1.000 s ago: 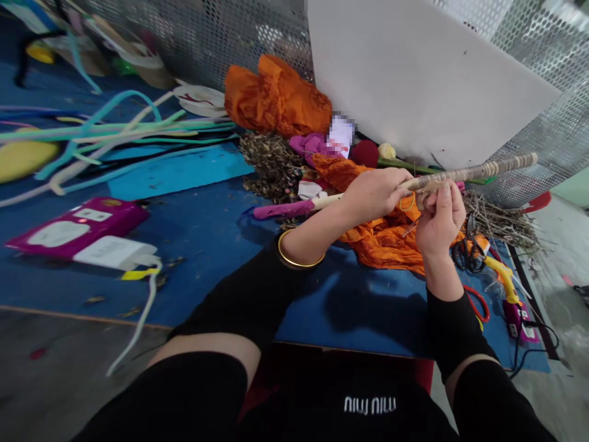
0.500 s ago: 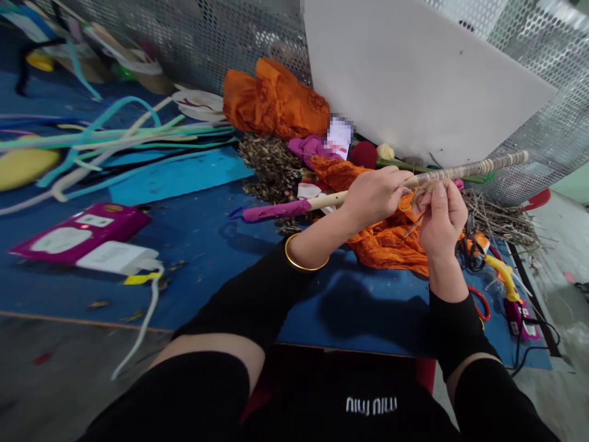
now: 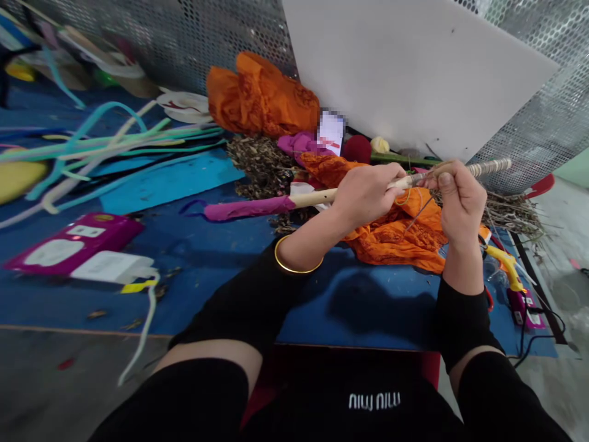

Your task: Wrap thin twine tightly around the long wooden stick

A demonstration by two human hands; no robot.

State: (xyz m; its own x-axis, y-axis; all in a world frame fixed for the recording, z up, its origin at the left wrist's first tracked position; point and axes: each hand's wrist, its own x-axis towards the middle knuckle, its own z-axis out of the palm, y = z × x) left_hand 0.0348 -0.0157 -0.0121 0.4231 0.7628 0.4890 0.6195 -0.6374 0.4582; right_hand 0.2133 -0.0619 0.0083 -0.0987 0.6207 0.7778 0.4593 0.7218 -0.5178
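My left hand (image 3: 368,190) is wrapped round the middle of a long stick (image 3: 313,197), held slanting above the table. The stick's left end is covered in purple wrapping (image 3: 251,209), with a dark blue loop at its tip. Its right part is bound with pale, brownish winding (image 3: 490,166). My right hand (image 3: 464,199) is closed over that wound part, thumb pressed against the fingers. A brownish strip runs along the stick by the fingertips, partly hidden. From near this hand a thin dark strand (image 3: 419,215) hangs over crumpled orange cloth (image 3: 391,241).
Left lie coloured flexible rods (image 3: 105,138), a blue sheet (image 3: 170,180) and a purple power strip (image 3: 108,228) with a white plug. Behind are an orange bundle (image 3: 262,98), dried plant matter (image 3: 253,162) and a phone (image 3: 331,130). A yellow glue gun (image 3: 506,264) lies right.
My right hand has moved right along the stick and now closes over its wound part. The stick has shifted left with my left hand, and the view has turned slightly.
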